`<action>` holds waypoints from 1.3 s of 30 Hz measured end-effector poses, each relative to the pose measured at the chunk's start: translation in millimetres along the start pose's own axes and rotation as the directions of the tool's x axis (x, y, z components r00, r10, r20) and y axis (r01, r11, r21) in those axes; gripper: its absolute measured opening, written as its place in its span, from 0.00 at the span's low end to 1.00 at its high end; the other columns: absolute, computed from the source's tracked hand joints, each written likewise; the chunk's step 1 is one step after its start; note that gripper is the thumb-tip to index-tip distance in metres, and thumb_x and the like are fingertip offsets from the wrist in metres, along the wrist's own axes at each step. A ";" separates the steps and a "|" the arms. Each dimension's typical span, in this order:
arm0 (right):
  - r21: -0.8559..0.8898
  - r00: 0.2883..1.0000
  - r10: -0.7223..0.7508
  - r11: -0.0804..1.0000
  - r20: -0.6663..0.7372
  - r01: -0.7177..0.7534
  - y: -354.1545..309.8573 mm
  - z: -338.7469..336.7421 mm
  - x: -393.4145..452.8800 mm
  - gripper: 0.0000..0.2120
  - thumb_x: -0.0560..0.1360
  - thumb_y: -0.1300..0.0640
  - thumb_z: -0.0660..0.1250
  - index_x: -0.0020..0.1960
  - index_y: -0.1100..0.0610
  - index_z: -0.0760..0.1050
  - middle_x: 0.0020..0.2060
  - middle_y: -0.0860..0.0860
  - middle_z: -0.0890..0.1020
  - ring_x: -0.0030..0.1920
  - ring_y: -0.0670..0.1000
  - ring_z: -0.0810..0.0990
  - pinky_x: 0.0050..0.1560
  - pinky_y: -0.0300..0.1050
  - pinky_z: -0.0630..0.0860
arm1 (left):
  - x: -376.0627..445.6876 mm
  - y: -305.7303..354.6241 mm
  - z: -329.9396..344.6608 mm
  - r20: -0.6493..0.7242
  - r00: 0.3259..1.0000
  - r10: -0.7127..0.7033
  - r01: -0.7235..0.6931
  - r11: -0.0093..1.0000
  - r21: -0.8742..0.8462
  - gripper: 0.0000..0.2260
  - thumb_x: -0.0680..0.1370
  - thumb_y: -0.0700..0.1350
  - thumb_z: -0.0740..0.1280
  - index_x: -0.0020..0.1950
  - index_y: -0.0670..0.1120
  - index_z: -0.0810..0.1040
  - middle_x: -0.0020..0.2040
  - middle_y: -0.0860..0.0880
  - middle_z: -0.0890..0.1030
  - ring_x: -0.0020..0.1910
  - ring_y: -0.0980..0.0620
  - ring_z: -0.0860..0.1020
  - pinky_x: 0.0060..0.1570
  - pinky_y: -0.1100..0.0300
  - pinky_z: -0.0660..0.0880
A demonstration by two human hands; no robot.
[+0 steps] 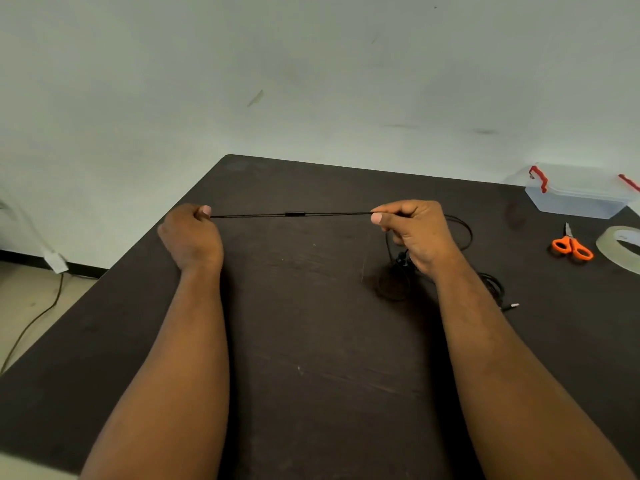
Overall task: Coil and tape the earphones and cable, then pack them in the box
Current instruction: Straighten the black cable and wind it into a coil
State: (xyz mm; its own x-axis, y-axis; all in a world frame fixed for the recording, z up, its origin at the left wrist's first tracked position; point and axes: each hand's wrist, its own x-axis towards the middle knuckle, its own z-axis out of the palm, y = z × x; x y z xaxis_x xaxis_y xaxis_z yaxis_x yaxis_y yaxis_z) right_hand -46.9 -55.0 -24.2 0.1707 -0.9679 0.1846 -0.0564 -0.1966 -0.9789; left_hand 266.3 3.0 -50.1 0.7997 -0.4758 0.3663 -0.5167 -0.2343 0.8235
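Earphone wire stretched taut between two hands, above the table

Left hand pinches one end, right hand pinches the other just left of the slack loops; pulled harder, the thin wire could strain at the inline remote, or slip and tangle; box, scissors and tape lie well right of the remote.

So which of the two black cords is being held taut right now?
The earphone cord, stretched between left hand and right hand. The other cable lies bundled on the table.
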 end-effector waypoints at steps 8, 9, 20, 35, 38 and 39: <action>-0.454 0.927 -0.372 0.818 0.050 0.353 -13.6 56.9 -18.5 0.03 0.70 0.59 0.73 0.44 0.55 0.85 0.36 0.43 0.83 0.40 0.42 0.81 0.43 0.34 0.76 | -25.1 39.3 5.5 0.171 0.958 0.229 -0.272 0.914 0.300 0.16 0.79 0.51 0.64 0.65 0.47 0.77 0.70 0.41 0.71 0.71 0.38 0.65 0.71 0.42 0.53; -0.476 0.916 -0.395 0.795 0.065 0.376 -15.9 59.0 -18.9 0.03 0.71 0.60 0.73 0.44 0.56 0.85 0.36 0.46 0.83 0.39 0.44 0.81 0.43 0.35 0.75 | -37.3 53.4 8.4 0.197 0.913 0.356 -0.372 0.927 0.048 0.15 0.79 0.48 0.65 0.65 0.46 0.78 0.67 0.43 0.74 0.69 0.42 0.69 0.70 0.49 0.60; -0.262 0.963 -0.197 0.934 0.186 0.242 -23.4 45.8 -30.7 0.07 0.69 0.64 0.75 0.46 0.57 0.84 0.37 0.48 0.85 0.39 0.42 0.82 0.44 0.37 0.78 | -82.7 79.3 10.4 0.571 0.703 0.424 -0.070 0.840 -0.538 0.03 0.73 0.43 0.74 0.40 0.49 0.84 0.36 0.55 0.84 0.36 0.62 0.81 0.40 0.69 0.75; -0.584 0.911 -0.413 0.738 0.005 0.338 -59.4 -27.9 -14.6 0.03 0.71 0.58 0.73 0.43 0.50 0.84 0.36 0.49 0.82 0.40 0.47 0.79 0.44 0.42 0.75 | -28.6 37.0 -3.1 0.154 0.975 0.161 -0.137 0.978 -0.156 0.08 0.78 0.46 0.68 0.44 0.42 0.82 0.41 0.48 0.81 0.39 0.54 0.77 0.35 0.76 0.66; -0.622 0.896 -0.444 0.694 0.027 0.363 -59.8 -15.4 -14.6 0.02 0.72 0.57 0.73 0.44 0.53 0.85 0.36 0.49 0.81 0.40 0.48 0.79 0.45 0.46 0.77 | -37.6 48.7 -1.1 0.222 0.950 0.219 -0.275 0.923 0.270 0.13 0.79 0.49 0.65 0.63 0.49 0.77 0.68 0.42 0.72 0.69 0.41 0.66 0.62 0.49 0.65; -0.624 0.895 -0.443 0.689 0.040 0.369 -60.8 -11.7 -14.7 0.02 0.72 0.56 0.73 0.44 0.53 0.84 0.36 0.49 0.82 0.40 0.49 0.79 0.45 0.47 0.77 | -48.3 59.7 1.3 0.246 0.926 0.288 -0.356 0.881 0.311 0.17 0.80 0.51 0.64 0.68 0.52 0.73 0.75 0.42 0.63 0.75 0.39 0.57 0.65 0.41 0.60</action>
State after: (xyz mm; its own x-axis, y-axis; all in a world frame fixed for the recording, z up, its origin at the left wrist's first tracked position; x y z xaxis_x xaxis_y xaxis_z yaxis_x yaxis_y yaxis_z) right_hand -57.5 -30.7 33.6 0.2168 -0.7733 0.5959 -0.5898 -0.5902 -0.5512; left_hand 196.4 11.0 -19.2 0.5163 -0.7163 0.4694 -0.8354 -0.3006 0.4602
